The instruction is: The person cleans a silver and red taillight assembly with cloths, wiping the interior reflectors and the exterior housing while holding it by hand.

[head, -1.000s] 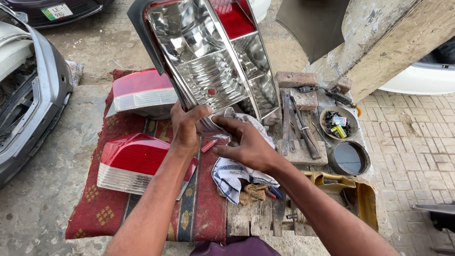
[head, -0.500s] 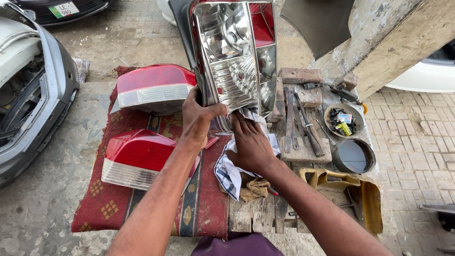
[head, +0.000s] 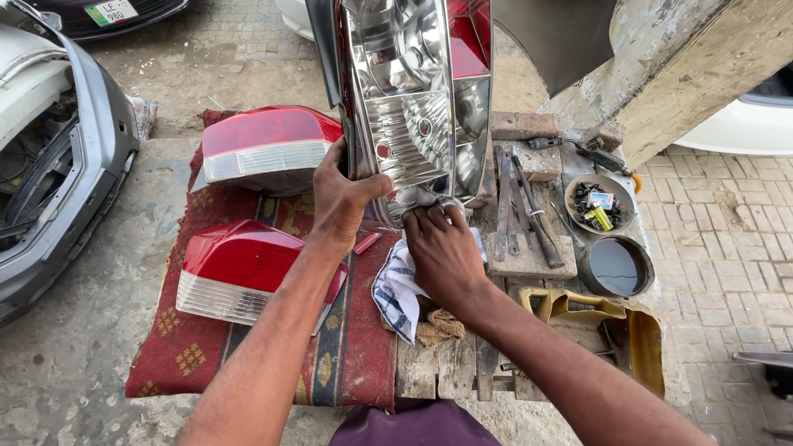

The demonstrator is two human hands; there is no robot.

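The left hand [head: 343,202] is closed around the near left edge of an upright lamp [head: 417,91], whose ribbed chrome reflector and red corner rise far above the grip, while the right hand [head: 446,252] presses a cloth [head: 401,285] (white, dark-checked, bunched) against the lamp's near edge, fingers curled over it. Two more glossy red-and-white lenses [head: 264,149] lie to the left on a patterned red rug [head: 347,355] spread over concrete. To the right, a worn wooden board [head: 529,252] carries rusty tools [head: 529,206], a bowl [head: 600,206] of small parts and a round tin [head: 615,266], with a grey bumper [head: 74,190] at far left.
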